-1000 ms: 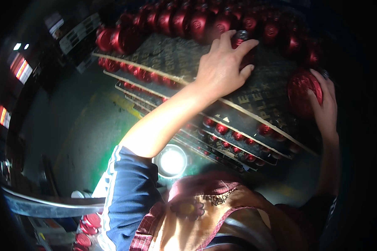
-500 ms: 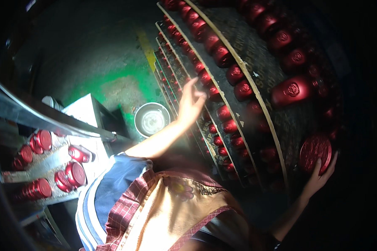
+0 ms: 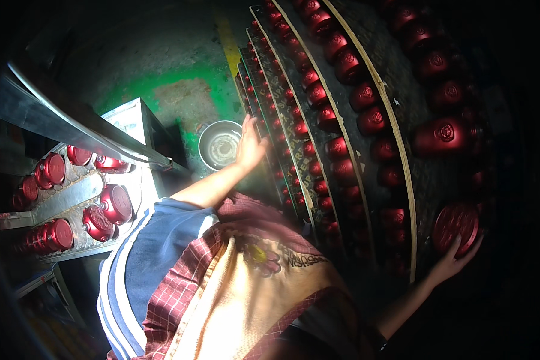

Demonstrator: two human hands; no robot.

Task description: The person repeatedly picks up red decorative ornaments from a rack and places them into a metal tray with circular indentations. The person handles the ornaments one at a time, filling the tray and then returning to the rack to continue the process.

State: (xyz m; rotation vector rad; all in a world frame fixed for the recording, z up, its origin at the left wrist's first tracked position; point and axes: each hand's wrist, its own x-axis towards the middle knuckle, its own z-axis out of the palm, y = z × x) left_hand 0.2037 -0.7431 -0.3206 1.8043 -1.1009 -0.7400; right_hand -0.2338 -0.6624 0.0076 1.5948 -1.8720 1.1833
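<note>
In the head view, the person has turned leftward: more of the worktop (image 3: 69, 201) with its batch of red metallic containers (image 3: 117, 204) now shows. The biggest change is the left hand (image 3: 252, 147). A second ago it is on the top board, around a red piece with a silvery neck; now it is off that board, out over the floor between the metal pail (image 3: 213, 150) and the stacked boards, fingers loosely spread, with nothing visible in it.

One red bottle (image 3: 439, 133) stands out from its row on the top board (image 3: 396, 72), seemingly the piece let go. The right hand (image 3: 453, 261) keeps its hold on a red canister (image 3: 455, 227), thumb over the round end and fingers partly open along its side, at the near end of that board. This suggests one piece is placed, one remains in hand, and the left hand is free.
</note>
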